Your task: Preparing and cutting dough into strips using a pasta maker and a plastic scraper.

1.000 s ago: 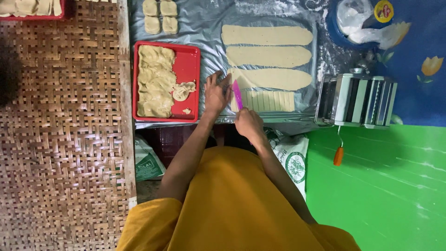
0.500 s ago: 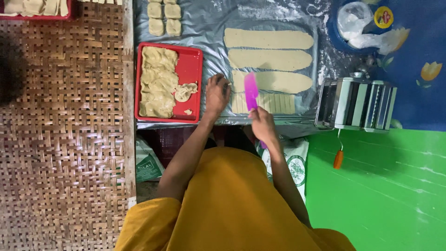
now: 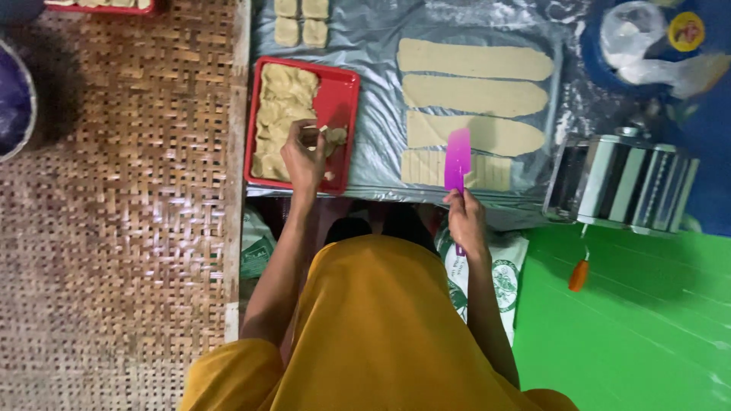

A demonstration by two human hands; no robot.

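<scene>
At the far left a woven mat (image 3: 114, 228) covered the floor, with the rim of a dark bowl (image 3: 15, 99) at its edge. Next came the bench (image 3: 373, 91), covered in grey plastic sheeting. On it sat a red tray (image 3: 343, 99) packed with small cut dough pieces (image 3: 282, 106). The left hand (image 3: 304, 156) was over the tray's near right corner, fingers pinched on what appeared to be one or two dough pieces; the view was too small to confirm the grip. Two further cut squares (image 3: 301, 23) lay beyond the tray.

To the right, three long dough strips (image 3: 472, 91) lay side by side, and a fourth strip (image 3: 426, 167), nearest the person, was scored into short sections. The right hand (image 3: 466, 221) was clenched around the handle of a pink plastic scraper (image 3: 457, 158), its blade resting over the scored strip. A metal pasta roller (image 3: 624, 183) stood at the right end of the bench, an orange-handled tool (image 3: 579, 275) hanging below it, and a clear plastic bag (image 3: 640, 46) lay beyond.

Risk noted: the tray was nearly full, so added pieces could overlap and stick together. The scored strip sat close to the bench edge, and a careless lift with the scraper could push sections off. The roller crowded the strip ends on the right, limiting room there.
</scene>
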